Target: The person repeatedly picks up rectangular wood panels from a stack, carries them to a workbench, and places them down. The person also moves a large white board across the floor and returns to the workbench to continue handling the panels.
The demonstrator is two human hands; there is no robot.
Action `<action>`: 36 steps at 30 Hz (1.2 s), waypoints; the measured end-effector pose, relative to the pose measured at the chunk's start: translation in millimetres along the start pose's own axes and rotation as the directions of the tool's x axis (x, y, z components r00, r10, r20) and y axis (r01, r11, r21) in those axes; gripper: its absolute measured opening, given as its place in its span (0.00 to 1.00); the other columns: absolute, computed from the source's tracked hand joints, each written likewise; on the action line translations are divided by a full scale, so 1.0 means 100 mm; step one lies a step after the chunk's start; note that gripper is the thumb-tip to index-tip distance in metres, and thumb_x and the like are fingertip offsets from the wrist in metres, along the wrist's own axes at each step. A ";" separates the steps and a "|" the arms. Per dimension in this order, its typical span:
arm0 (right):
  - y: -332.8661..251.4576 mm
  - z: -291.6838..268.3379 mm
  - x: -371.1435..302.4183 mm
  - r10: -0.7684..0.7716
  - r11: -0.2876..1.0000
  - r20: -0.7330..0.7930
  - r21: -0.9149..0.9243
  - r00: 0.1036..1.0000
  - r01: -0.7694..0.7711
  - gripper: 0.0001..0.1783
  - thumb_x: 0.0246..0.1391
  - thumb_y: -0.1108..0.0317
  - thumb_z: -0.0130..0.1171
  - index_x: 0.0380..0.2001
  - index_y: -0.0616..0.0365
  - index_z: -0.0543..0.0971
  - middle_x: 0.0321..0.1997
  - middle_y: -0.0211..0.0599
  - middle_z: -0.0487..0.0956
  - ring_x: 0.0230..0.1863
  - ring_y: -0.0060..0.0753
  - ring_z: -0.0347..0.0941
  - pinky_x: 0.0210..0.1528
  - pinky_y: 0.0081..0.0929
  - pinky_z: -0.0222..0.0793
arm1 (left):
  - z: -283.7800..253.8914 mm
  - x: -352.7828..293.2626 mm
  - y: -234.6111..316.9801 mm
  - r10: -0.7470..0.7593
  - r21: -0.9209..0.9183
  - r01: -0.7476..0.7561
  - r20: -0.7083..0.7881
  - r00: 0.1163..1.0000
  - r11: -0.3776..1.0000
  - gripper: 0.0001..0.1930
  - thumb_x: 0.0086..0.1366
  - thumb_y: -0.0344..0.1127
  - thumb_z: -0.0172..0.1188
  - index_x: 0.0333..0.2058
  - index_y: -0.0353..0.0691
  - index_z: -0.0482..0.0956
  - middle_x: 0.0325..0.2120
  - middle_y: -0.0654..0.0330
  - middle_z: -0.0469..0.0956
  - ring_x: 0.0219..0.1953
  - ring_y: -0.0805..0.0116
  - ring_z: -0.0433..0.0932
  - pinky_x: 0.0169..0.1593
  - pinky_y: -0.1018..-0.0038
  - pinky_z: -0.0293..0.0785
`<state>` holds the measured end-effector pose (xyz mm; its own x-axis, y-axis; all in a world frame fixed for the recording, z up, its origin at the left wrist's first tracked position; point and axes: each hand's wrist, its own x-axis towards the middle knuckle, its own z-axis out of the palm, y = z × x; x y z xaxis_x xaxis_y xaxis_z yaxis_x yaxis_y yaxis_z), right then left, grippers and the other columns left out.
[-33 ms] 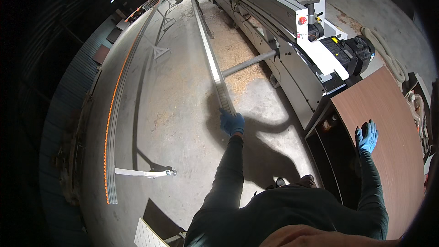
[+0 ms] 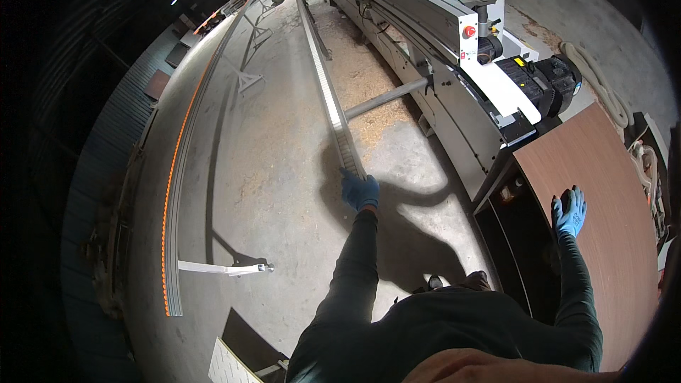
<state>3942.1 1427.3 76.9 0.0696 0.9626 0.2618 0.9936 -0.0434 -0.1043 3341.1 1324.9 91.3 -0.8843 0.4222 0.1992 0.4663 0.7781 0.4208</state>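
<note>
My left hand [image 2: 360, 190], in a blue glove, is closed around the near end of a long narrow roller rail [image 2: 328, 96]. The rail runs away from me alongside a large machine, its pale rollers set in a row along the top. What the fingers do underneath the rail is hidden. On the right, my right hand [image 2: 569, 211], gloved in blue with dark fingertips, rests on a brown wood-look cabinet top [image 2: 603, 170]. Its fingers are stretched out and it holds nothing.
A grey machine [image 2: 454, 110] with a red button [image 2: 469, 31] and a black motor [image 2: 546, 81] stands to the right. Its round bar [image 2: 386, 99] reaches the rail. Left is another long rail with orange rollers [image 2: 172, 177] on white legs [image 2: 223, 268]. Sawdust [image 2: 372, 124] covers some floor.
</note>
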 end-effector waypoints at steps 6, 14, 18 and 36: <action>0.02 0.02 0.00 -0.015 1.000 -0.031 0.009 0.999 0.016 0.36 0.65 0.43 0.53 0.66 0.59 0.71 0.78 0.41 0.61 0.80 0.46 0.51 0.80 0.46 0.40 | 0.02 0.01 -0.02 -0.006 0.016 0.006 0.010 1.000 1.000 0.48 0.58 0.46 0.65 0.73 0.33 0.53 0.53 0.42 0.76 0.51 0.46 0.81 0.55 0.53 0.76; 0.05 0.07 0.00 -0.032 0.999 -0.057 0.009 0.998 0.032 0.37 0.64 0.43 0.54 0.66 0.59 0.70 0.77 0.42 0.62 0.79 0.48 0.53 0.79 0.47 0.43 | 0.01 0.00 -0.01 0.005 0.037 -0.005 -0.012 1.000 0.999 0.49 0.58 0.46 0.65 0.73 0.33 0.52 0.52 0.43 0.76 0.51 0.46 0.81 0.54 0.53 0.76; 0.04 0.05 0.00 -0.040 0.999 -0.063 0.012 0.997 0.041 0.37 0.64 0.44 0.55 0.66 0.60 0.69 0.77 0.43 0.62 0.79 0.49 0.53 0.79 0.49 0.45 | 0.00 0.01 0.00 -0.007 0.039 0.007 0.006 1.000 0.999 0.49 0.58 0.45 0.65 0.72 0.33 0.52 0.52 0.43 0.76 0.51 0.46 0.81 0.55 0.54 0.76; -0.01 -0.04 -0.01 -0.003 1.000 -0.010 0.021 1.000 0.004 0.36 0.64 0.44 0.53 0.66 0.60 0.70 0.78 0.42 0.61 0.80 0.47 0.51 0.80 0.46 0.40 | -0.02 0.02 0.00 0.005 -0.010 -0.005 -0.011 1.000 1.000 0.47 0.57 0.43 0.65 0.72 0.31 0.55 0.50 0.41 0.78 0.49 0.46 0.82 0.55 0.54 0.77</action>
<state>3940.9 1425.5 80.7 0.0670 0.9601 0.2716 0.9917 -0.0343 -0.1236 3339.3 1324.9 93.5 -0.8821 0.4211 0.2111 0.4707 0.7712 0.4287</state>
